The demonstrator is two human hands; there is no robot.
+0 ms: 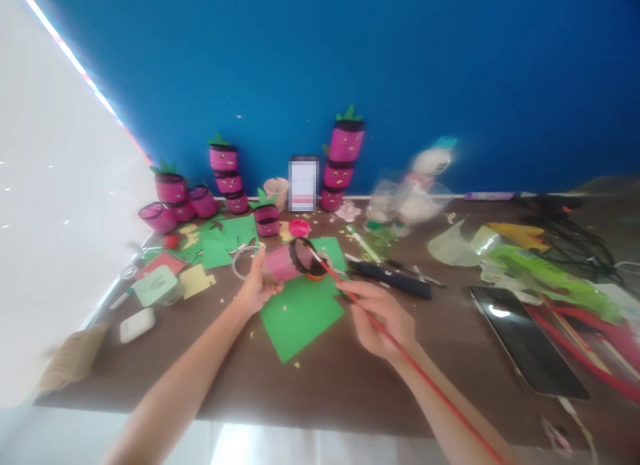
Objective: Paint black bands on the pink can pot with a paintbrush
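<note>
Tilted to the right, a pink cup with a black rim [283, 264] is gripped at its base by my left hand [257, 285]. My right hand [383, 318] is closed around a long red-handled paintbrush [395, 343], whose tip reaches the cup's black rim. Whether the bristles touch the inside or the edge is too blurred to tell. Below the cup lies a green paper sheet [300, 322]. Just left of the cup is a roll of clear tape [245, 262], partly hidden by my fingers.
Stacked pink cups with green leaves [343, 165] stand along the blue wall, near a propped phone [303, 185]. A black box cutter [393, 278] lies right of the cup; a large phone [527, 338] lies farther right. A blurred bottle [425, 178] stands behind.
</note>
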